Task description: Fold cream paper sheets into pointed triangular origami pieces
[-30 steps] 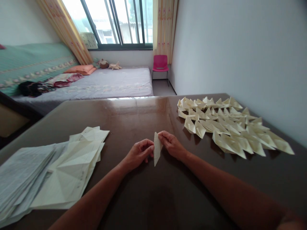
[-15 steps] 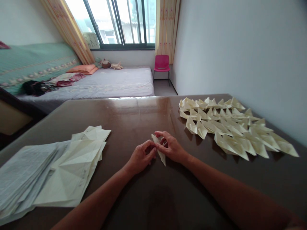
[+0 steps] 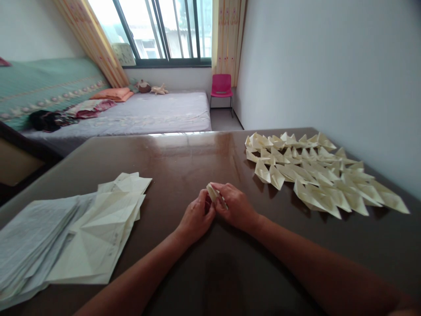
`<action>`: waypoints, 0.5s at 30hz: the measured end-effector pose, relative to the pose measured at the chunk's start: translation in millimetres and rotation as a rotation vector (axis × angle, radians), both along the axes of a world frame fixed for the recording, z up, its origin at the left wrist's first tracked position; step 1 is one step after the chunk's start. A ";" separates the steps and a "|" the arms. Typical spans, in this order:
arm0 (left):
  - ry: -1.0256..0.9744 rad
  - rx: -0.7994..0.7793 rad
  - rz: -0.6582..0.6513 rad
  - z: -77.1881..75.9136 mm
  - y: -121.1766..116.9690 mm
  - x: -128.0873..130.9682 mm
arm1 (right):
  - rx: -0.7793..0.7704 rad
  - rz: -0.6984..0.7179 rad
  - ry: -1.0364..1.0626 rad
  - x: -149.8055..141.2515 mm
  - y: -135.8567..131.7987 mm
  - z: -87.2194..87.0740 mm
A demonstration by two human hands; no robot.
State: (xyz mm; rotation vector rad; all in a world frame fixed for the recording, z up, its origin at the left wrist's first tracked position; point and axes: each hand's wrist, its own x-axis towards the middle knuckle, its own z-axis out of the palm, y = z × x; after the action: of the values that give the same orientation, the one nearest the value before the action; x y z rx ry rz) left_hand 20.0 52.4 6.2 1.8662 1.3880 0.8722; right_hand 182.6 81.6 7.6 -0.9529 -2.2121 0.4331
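Note:
A small folded piece of cream paper (image 3: 213,191) is held between my two hands above the middle of the brown table (image 3: 184,166). My left hand (image 3: 197,214) is closed on its left side, thumb and fingers pinching near the lower part. From the right, my right hand (image 3: 235,205) grips it with the fingers laid over the paper, covering much of it. Only the upper end and a strip along the middle of the paper show. The fingertips of both hands nearly meet around it.
Several folded paper boats (image 3: 309,162) stand in rows at the right, near the wall. On the left lies a stack of creased cream sheets (image 3: 101,237) beside printed paper (image 3: 36,237). Beyond the table are a bed (image 3: 171,109) and a pink chair (image 3: 221,85).
My right hand has turned and closed further over the paper, hiding its lower pointed end. My left fingers have shifted slightly up along it. The boats and sheets have stayed put.

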 end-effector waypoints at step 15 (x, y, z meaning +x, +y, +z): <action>0.305 0.244 0.116 5.0 -7.6 0.2 | 0.175 -0.109 -0.241 3.6 -8.0 11.1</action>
State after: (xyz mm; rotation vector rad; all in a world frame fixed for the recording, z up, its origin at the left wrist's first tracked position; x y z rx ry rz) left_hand 20.2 44.8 11.2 2.1932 1.6484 0.8725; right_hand 186.2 73.6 18.7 -1.0698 -2.3517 0.0742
